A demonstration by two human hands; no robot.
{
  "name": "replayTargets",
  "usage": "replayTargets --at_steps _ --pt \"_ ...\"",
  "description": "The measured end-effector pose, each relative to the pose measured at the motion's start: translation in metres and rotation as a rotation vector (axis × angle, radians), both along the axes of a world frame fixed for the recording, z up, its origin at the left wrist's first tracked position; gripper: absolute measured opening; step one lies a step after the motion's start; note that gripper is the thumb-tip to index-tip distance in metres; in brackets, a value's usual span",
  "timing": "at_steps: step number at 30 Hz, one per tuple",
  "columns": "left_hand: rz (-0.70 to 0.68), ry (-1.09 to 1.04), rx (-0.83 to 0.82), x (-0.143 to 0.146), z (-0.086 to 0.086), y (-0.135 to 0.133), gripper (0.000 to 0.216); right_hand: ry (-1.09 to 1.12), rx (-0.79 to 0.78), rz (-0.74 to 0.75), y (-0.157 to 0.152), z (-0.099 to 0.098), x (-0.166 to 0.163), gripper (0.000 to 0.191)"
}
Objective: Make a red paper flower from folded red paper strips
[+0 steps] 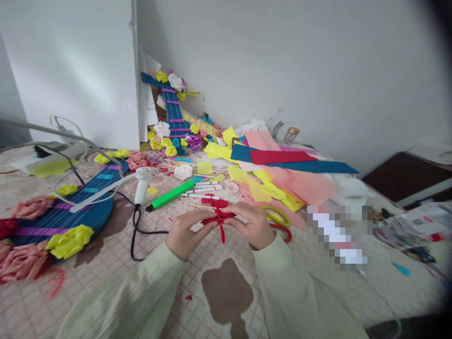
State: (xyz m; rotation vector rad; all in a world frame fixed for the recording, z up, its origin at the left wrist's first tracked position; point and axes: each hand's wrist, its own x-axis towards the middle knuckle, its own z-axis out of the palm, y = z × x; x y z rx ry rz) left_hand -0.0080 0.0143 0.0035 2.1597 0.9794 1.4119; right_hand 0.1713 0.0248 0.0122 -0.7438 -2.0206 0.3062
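My left hand [185, 233] and my right hand [252, 226] meet in the middle over a quilted cloth [148, 263], both pinching a small red paper piece [219, 217]. The red paper is folded into a cross-like shape with a thin strip hanging down between my hands. Fingers of both hands are closed on its ends. Pale green sleeves cover both forearms.
A white glue gun [143, 183] with a black cord, a green marker [173, 194] and pens [205, 188] lie just beyond. Yellow-handled scissors [277, 217] sit right of my hands. Coloured paper sheets [282, 169] pile behind. Blue paper guitars [70, 212] with paper flowers lie left and back.
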Motion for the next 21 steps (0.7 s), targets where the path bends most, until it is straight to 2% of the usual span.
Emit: replayTargets --at_steps 8,16,21 --pt "0.021 -0.014 -0.075 -0.0007 -0.0036 0.0014 0.014 -0.046 -0.02 0.042 -0.0009 0.0038 -0.0002 0.016" --pt "0.012 0.004 -0.047 -0.0006 -0.0011 0.0012 0.014 0.005 -0.055 0.086 -0.0029 0.0085 0.0001 0.011" --pt "0.005 0.037 -0.01 -0.0004 -0.0008 0.0012 0.012 -0.038 -0.072 0.097 -0.0025 0.0087 0.0009 0.01"
